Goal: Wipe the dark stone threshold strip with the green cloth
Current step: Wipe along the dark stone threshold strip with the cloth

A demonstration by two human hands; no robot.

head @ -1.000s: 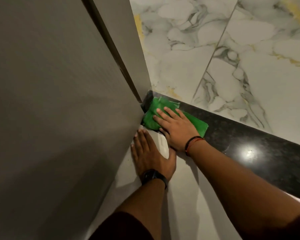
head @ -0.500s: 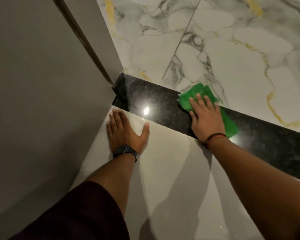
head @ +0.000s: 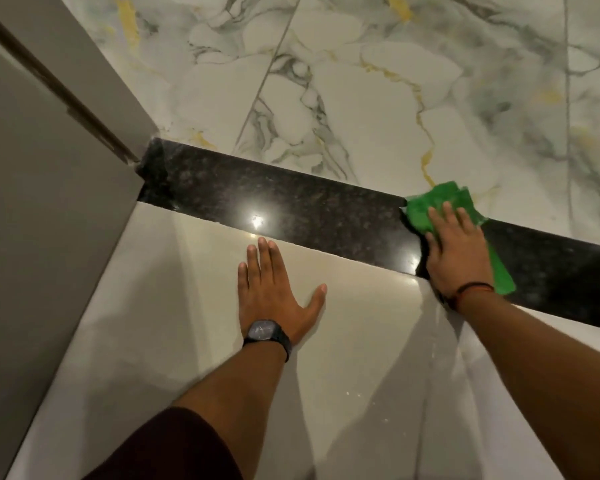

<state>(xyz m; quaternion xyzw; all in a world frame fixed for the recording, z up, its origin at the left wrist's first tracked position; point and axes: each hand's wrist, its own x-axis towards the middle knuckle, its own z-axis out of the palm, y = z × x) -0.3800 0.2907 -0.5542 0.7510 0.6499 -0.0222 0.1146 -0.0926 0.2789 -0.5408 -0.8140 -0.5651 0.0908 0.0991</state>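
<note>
A dark speckled stone threshold strip [head: 291,206] runs across the floor from the door frame at the left to the right edge. A green cloth [head: 437,202] lies on its right part, one end spilling onto the marble beyond. My right hand [head: 454,251] presses flat on the cloth, fingers spread, a thread band at the wrist. My left hand [head: 274,289], with a black watch, rests flat and holds nothing on the pale tile just in front of the strip.
A grey door or wall panel [head: 49,237] fills the left, with a dark frame edge [head: 66,98] meeting the strip's left end. White marble tiles with grey and gold veins [head: 361,98] lie beyond the strip. Glossy beige tile [head: 361,375] lies on the near side.
My right hand has slid the green cloth along the strip from its left end by the door frame to its right part. My left hand shifted right on the beige tile.
</note>
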